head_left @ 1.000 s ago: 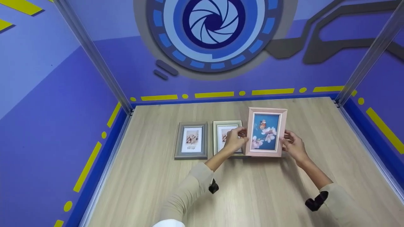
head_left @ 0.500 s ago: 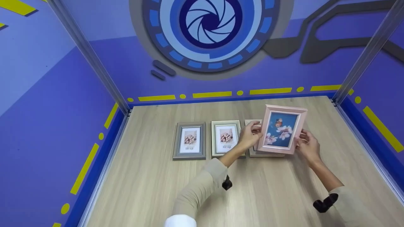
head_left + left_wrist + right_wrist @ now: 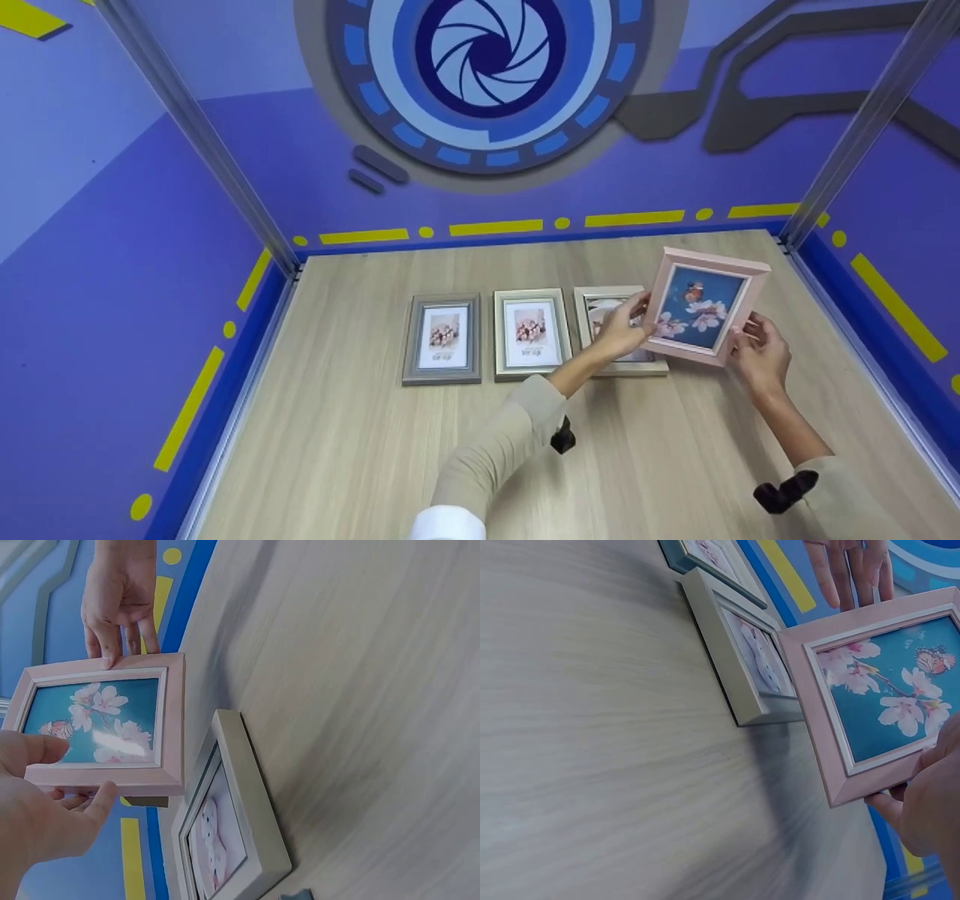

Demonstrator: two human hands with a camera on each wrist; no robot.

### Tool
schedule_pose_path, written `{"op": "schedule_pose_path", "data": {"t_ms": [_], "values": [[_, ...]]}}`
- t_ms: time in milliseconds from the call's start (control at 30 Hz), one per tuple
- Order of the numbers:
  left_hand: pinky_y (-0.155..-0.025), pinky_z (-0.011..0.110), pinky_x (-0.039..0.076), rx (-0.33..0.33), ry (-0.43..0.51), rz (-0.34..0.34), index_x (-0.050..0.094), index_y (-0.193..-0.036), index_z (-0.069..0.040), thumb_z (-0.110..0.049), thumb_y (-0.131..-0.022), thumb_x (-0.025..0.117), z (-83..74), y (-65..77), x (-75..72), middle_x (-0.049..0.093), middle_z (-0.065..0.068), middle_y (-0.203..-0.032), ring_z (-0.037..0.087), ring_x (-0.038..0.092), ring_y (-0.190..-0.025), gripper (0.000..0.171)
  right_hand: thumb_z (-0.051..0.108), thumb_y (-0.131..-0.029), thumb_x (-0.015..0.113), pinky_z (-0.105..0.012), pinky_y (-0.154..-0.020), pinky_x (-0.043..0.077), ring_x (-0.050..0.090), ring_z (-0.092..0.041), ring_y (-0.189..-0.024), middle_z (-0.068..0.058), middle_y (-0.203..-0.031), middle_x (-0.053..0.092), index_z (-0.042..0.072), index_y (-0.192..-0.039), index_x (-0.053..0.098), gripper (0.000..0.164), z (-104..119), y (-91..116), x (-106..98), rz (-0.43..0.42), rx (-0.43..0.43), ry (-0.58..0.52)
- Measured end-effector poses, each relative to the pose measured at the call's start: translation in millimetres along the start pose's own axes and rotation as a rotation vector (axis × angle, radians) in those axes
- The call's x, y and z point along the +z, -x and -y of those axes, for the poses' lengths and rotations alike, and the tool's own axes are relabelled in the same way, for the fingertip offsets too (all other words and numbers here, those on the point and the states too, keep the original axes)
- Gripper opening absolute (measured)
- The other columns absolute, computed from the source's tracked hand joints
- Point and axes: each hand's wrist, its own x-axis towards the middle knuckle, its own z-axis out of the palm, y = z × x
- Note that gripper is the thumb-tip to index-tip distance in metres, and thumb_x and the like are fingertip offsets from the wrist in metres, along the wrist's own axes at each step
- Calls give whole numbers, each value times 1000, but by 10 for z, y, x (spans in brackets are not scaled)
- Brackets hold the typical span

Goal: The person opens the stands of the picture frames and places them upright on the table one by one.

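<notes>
Between my two hands a pink picture frame (image 3: 705,306) is held up off the table, leaning slightly, its blue picture of blossoms and a butterfly facing me. My left hand (image 3: 624,328) grips its left side and my right hand (image 3: 761,356) grips its right side. In the left wrist view the pink frame (image 3: 169,720) shows the left thumb lying over its front. A cream picture frame (image 3: 652,367) lies on the table, partly behind my left hand. Farther left lie a champagne-coloured picture frame (image 3: 531,369) and a grey picture frame (image 3: 441,375), side by side.
The wooden table (image 3: 337,450) is bounded at the back by a blue-purple wall (image 3: 450,202) with yellow stripes. Metal posts (image 3: 202,142) stand at its back corners. Side walls rise at left and right.
Both hands have moved right with the pink frame, which has tilted. The cream frame, hidden behind it earlier, has come into view. The head view has shifted slightly.
</notes>
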Motion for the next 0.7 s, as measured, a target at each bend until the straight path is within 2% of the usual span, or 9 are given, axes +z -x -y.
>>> {"op": "schedule_pose_path", "data": {"t_ms": [233,333,400,500,600,700], "values": [[-108,28,51,-25,43,27,52,-149,-10,5,-92,62,-5,-104,187,63,14,-142,26,60,-134,60,11,-105,53,0,-74,45,53,10,-96,-14,-130,58,-1,-147,47,44,-96,-69,-108,-87,-11,22],[-109,27,49,-54,63,35,50,-151,-11,5,-91,62,-9,-145,268,62,13,-144,24,59,-135,63,10,-104,54,0,-75,44,51,12,-94,3,-118,59,-1,-146,49,44,-135,-93,-143,-122,-1,5],[-110,27,49,-65,78,46,48,-153,-12,4,-91,62,-10,-176,311,61,12,-145,22,57,-136,65,9,-104,53,0,-75,45,49,13,-93,15,-111,55,-2,-146,48,44,-165,-113,-158,-133,12,-28],[-113,27,46,-83,94,67,43,-155,-10,4,-91,62,-6,-219,376,56,11,-150,21,52,-141,68,8,-104,52,-1,-76,45,50,12,-93,24,-105,49,-2,-148,46,45,-219,-145,-168,-145,32,-68],[-113,26,45,-99,107,83,42,-153,-8,1,-92,63,9,-252,440,51,12,-155,23,50,-143,65,8,-104,51,-1,-77,46,52,9,-97,20,-110,52,-1,-149,44,46,-273,-173,-174,-157,51,-87],[-110,24,46,-129,99,85,44,-149,-11,-3,-94,64,27,-280,496,51,11,-156,26,52,-141,59,9,-105,50,-1,-78,45,53,6,-102,10,-120,55,1,-151,43,47,-323,-200,-184,-162,82,-89]]}}
